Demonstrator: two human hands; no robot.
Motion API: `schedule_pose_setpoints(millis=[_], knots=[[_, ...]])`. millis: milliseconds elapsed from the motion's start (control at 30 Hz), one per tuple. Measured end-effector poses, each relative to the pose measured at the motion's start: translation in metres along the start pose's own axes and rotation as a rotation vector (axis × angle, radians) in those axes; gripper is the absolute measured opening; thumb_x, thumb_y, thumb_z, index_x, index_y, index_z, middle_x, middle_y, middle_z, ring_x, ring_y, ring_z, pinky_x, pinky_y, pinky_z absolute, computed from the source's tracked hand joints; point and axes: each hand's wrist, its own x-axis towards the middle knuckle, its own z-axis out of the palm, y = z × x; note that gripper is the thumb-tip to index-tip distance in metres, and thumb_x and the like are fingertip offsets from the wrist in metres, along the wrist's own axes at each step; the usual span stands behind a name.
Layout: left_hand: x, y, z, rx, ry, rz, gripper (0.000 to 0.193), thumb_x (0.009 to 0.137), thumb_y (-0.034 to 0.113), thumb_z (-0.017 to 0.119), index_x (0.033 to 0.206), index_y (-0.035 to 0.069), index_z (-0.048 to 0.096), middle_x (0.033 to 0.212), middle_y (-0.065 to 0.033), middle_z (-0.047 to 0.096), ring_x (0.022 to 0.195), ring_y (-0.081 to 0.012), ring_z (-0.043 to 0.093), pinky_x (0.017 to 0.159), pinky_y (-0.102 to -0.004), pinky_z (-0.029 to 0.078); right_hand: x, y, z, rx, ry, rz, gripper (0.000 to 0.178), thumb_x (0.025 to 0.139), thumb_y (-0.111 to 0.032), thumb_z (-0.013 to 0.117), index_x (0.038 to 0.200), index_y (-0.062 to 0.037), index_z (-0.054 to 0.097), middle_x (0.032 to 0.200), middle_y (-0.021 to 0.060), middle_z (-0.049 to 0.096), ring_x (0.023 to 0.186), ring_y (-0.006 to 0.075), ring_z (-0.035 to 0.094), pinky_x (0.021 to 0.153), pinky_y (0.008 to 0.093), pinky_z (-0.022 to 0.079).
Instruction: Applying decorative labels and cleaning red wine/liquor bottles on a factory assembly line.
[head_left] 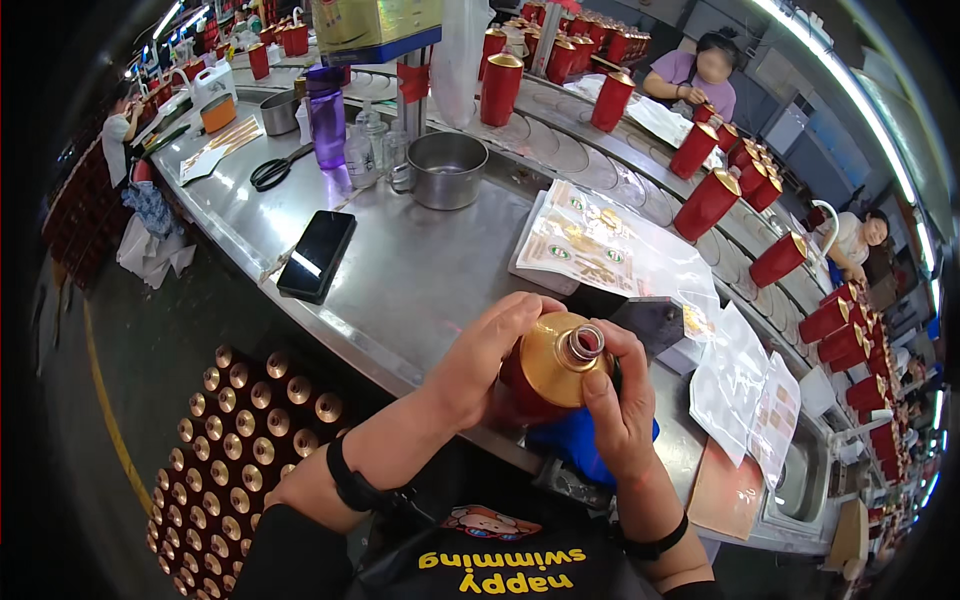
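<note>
Between my two hands is a red bottle (552,366) with a gold shoulder and an open, uncapped neck, tilted toward me over the bench's near edge. My left hand (487,352) wraps around its left side, fingers over the far side. The thumb of my right hand (622,405) presses on the gold shoulder beside the neck, and its fingers curl round the right side. Below the bottle lies a blue cloth-like item (590,445), partly hidden by my hands. A dark block (652,322) stands just beyond my right hand.
On the steel bench (400,300) are a black phone (318,256), a metal pot (447,170), scissors (280,168), a purple bottle (326,118) and printed sheets (600,240). Red bottles (708,204) line a conveyor beyond. Gold-topped bottles (235,450) stand at lower left. Co-workers (700,80) sit across.
</note>
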Motion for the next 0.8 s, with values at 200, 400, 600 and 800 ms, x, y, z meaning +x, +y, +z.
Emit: schedule_pose_setpoints(millis=[200,400,600,800], knots=[[0.006,0.002,-0.008,0.062,0.02,0.009,0.035,0.1,0.023,0.048,0.127,0.001,0.05,0.12,-0.0094,0.059,0.11,-0.0155,0.059,0.097,-0.0309,0.046,0.001,0.004,0.007,0.005,-0.032,0.097,0.039,0.099,-0.024,0.056,0.129,-0.0013,0.052,0.125,0.0171,0.055,0.115,0.0272,0.054,0.102,0.0361,0.04],[-0.015,-0.026,-0.005,0.943,0.102,0.951,0.043,0.102,0.032,0.05,0.132,0.002,0.052,0.125,-0.0177,0.058,0.119,-0.0315,0.053,0.108,-0.0447,0.037,-0.014,0.006,-0.007,0.101,-0.027,0.105,0.042,0.107,-0.032,0.04,0.132,-0.0006,0.052,0.125,0.0166,0.055,0.115,0.027,0.054,0.102,0.0354,0.04],[-0.051,-0.067,0.009,1.372,0.2,1.225,0.034,0.097,0.032,0.059,0.125,0.013,0.059,0.124,-0.0141,0.056,0.124,-0.0329,0.05,0.113,-0.0659,0.022,-0.04,-0.001,-0.029,0.085,-0.046,0.149,0.045,0.107,-0.035,0.038,0.132,-0.001,0.052,0.122,0.0145,0.058,0.112,0.0265,0.055,0.099,0.0348,0.042],[-0.049,-0.077,0.027,1.6,0.231,1.37,0.026,0.089,0.02,0.065,0.115,0.024,0.065,0.11,0.0041,0.064,0.124,-0.0265,0.05,0.115,-0.0658,0.018,-0.042,0.001,-0.028,0.149,-0.051,0.179,0.046,0.107,-0.035,0.04,0.136,-0.0009,0.051,0.121,0.0155,0.061,0.109,0.0266,0.057,0.096,0.0344,0.044]])
